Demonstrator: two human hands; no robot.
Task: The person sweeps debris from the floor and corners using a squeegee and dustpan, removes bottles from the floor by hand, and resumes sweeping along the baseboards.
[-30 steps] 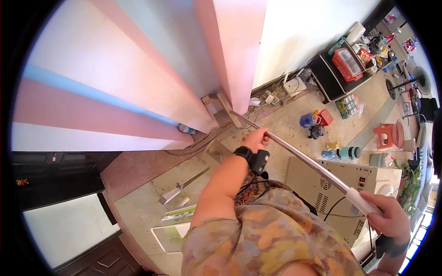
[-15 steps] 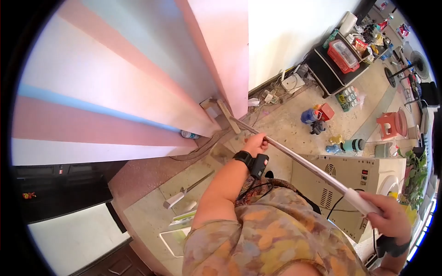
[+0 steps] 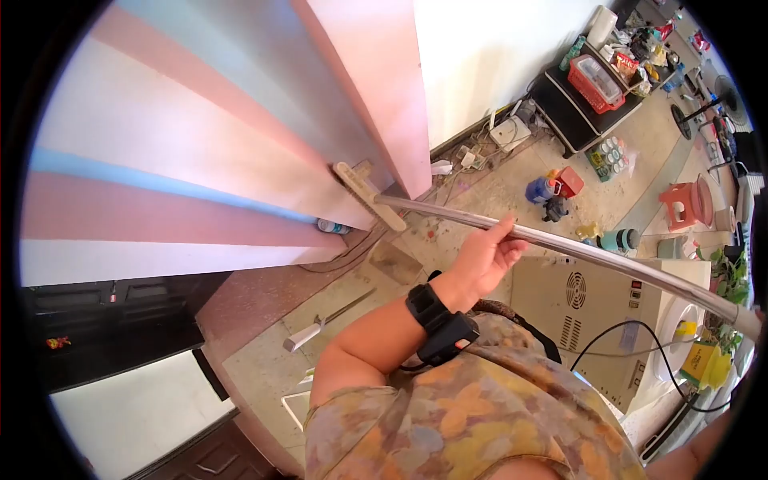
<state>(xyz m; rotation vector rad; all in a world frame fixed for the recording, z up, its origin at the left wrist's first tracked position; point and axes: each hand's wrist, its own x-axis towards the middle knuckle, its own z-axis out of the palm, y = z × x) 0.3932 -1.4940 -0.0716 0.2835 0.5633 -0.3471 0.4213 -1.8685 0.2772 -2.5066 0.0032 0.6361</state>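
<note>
A long-handled broom (image 3: 448, 214) stretches across the view. Its metal pole runs from the right edge to a beige head (image 3: 368, 196) with short bristles, raised at the wall corner. My left hand (image 3: 484, 260) grips the pole loosely around its middle, thumb over it and fingers curled below. A black band with a small device (image 3: 436, 328) is strapped to that wrist. Of my right arm only the forearm (image 3: 696, 452) shows at the lower right; the hand lies past the dark edge of the view.
A pastel-striped wall (image 3: 200, 144) fills the left. A cardboard-coloured dustpan-like piece (image 3: 394, 264) and a long-handled scraper-like tool (image 3: 304, 336) lie on the floor. Nearby stand a beige machine (image 3: 592, 320), bottles (image 3: 540, 190), cables (image 3: 472, 160) and a black cart (image 3: 568, 112) with a red basket.
The broom head has lifted and moved left along the corner. The pole has shifted towards the right, my left hand has opened somewhat around it, and my right hand has gone out of view.
</note>
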